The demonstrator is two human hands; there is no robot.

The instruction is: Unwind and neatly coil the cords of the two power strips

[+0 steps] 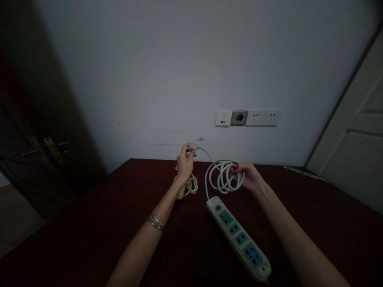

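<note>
My left hand [185, 161] pinches a pale plug [193, 146], raised above the far part of the table. From the plug a thin cord runs right into a loose white coil of cable [223, 177]. The coil's right side is gripped by my right hand [247, 174], whose fingertips are partly hidden behind the loops. That cable joins the far end of a white power strip [237, 239] with blue socket faces, lying on the table between my forearms. Beneath my left hand lies a second bundled cord [191, 185], yellowish and partly covered by my wrist.
The dark red table [98, 235] meets a pale wall [167, 79]. Mounted there are a double wall socket [263, 118], a grey outlet [239, 118] and a white plate [223, 118]. A white door [356, 155] stands at the right, a dark door [38, 155] at the left.
</note>
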